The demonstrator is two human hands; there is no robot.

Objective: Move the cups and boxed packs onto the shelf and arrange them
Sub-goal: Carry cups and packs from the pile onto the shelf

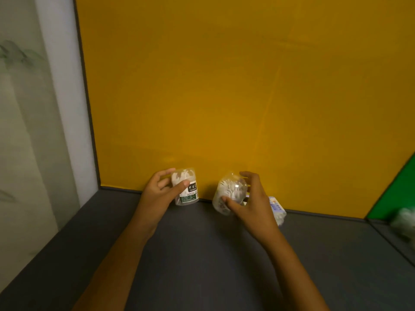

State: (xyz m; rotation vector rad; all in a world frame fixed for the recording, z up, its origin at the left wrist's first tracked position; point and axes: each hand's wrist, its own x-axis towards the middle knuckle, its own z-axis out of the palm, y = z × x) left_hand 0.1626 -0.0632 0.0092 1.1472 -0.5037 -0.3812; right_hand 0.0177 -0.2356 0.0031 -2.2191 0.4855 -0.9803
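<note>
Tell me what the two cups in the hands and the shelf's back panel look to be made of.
Left cup: clear, glossy plastic, likely; white contents show through above a printed label.
Right cup, tilted: the same clear plastic, it seems; white sticks are visible through its wall, with a glint.
Back panel: matte yellow sheet, perhaps card or painted board; faint creases cross it.

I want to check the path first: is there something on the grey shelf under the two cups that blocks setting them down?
Nothing visible blocks them. The left hand and right hand each grip a cup above bare shelf. A boxed pack lies right of the right hand.
</note>
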